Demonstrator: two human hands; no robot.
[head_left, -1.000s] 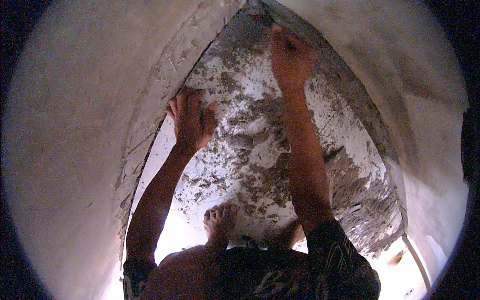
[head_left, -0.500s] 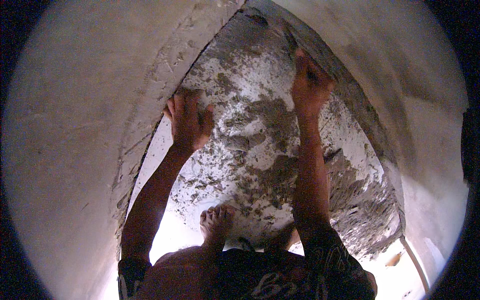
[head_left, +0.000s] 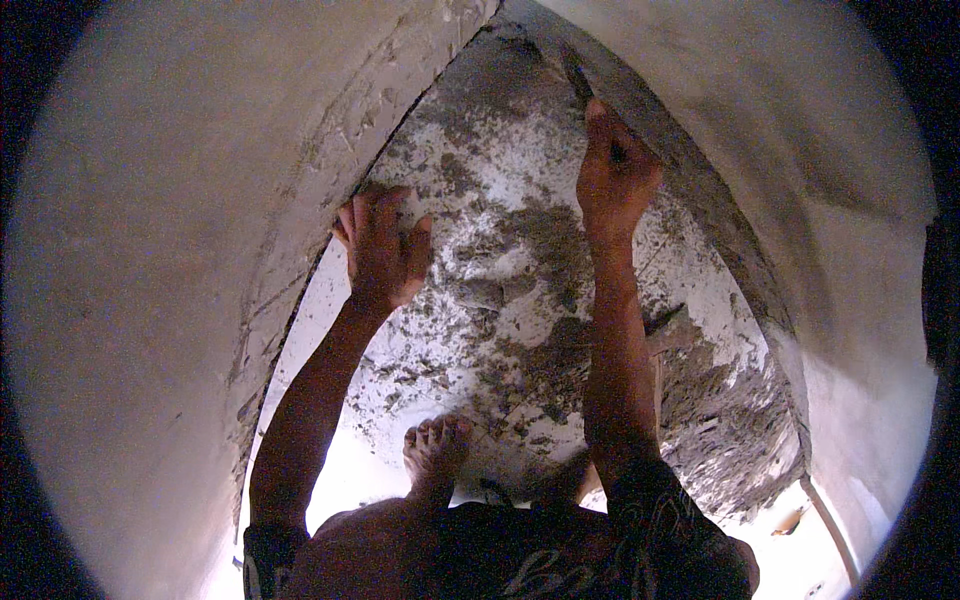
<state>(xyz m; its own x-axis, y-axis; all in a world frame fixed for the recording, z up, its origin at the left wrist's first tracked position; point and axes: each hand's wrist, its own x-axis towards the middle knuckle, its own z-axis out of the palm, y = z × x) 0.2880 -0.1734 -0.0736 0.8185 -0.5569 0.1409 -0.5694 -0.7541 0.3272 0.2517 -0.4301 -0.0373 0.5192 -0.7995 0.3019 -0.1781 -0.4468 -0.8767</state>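
My left hand (head_left: 382, 248) rests at the foot of the left wall (head_left: 150, 250), fingers spread and fingertips close to the dark gap where wall and floor meet. Nothing shows in its grasp. Farther off and to the right, my right hand (head_left: 617, 180) is closed beside the lower edge of the right wall (head_left: 830, 180). A thin dark edge sticks out beyond its fingers toward the far corner; whatever the fist grips is mostly hidden. Between both arms spreads a pale floor (head_left: 520, 325) splotched with grey-brown mortar-like stuff.
A thick heap of wet-looking mortar (head_left: 725, 430) lies right of my right forearm. My bare foot (head_left: 437, 445) stands on the floor below. Both walls narrow to a far corner. A thin pale strip (head_left: 830, 525) and a small brown piece (head_left: 790, 522) lie at lower right.
My right hand has shifted slightly left and is sharper now. The left hand has slid a little nearer and right, its fingers still spread.
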